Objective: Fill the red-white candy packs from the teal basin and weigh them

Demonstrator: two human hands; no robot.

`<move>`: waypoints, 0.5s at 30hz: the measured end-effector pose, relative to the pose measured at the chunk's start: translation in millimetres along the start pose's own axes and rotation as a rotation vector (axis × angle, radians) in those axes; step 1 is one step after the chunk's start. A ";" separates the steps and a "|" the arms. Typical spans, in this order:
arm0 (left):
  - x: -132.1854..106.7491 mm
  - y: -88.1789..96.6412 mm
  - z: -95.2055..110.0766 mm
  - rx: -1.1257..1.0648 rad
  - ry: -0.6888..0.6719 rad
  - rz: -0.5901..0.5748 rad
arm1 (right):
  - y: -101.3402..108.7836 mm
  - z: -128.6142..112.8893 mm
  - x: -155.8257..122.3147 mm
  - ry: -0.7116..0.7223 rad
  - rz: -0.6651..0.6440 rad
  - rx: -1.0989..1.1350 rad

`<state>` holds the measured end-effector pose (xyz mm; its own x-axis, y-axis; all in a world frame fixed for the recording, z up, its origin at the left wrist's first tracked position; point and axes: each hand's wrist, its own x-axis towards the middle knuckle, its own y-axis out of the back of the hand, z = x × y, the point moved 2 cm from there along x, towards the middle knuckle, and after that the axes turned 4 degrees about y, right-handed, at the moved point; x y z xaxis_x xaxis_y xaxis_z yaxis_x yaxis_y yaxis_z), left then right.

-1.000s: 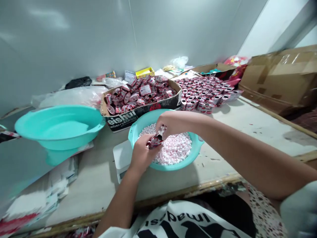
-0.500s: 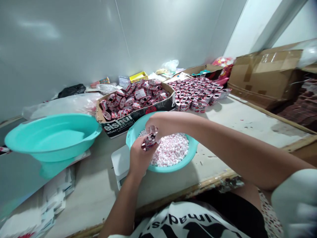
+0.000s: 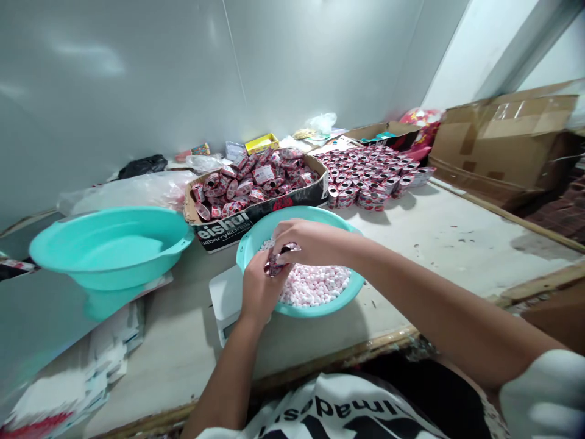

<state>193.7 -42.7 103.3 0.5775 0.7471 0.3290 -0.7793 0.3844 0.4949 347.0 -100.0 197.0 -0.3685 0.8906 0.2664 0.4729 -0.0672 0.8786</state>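
Pale worktable [image 3: 439,228] against a grey wall, a small red packet [image 3: 275,263] held over a teal basin [image 3: 320,310] of sweets [image 3: 317,285].
Left hand [image 3: 258,291] is closed around the packet, just above the pink and white sweets; the basin sits on a white scale [image 3: 223,299]. Right hand [image 3: 311,242] pinches the packet's top with its fingertips. Behind stand a cardboard box [image 3: 256,213] of packets and rows of open packets [image 3: 372,174]; an empty basin [image 3: 109,244] lies left.

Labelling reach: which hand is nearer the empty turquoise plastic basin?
Left. The left hand, gripping a red-and-white packet, is right of the empty turquoise plastic basin; right hand pinches it farther right.
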 end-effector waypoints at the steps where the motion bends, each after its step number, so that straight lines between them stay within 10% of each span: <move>1: 0.0 -0.1 0.2 -0.009 -0.009 -0.006 | -4.8 1.1 -2.5 -0.008 0.031 -0.015; 15: -7.1 1.5 1.8 0.008 -0.113 0.046 | -33.2 26.7 -49.7 -0.211 0.490 0.151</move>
<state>188.8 -48.4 103.2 0.5655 0.6978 0.4397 -0.8037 0.3468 0.4835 370.9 -130.0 144.0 0.0847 0.8430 0.5312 0.6636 -0.4455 0.6011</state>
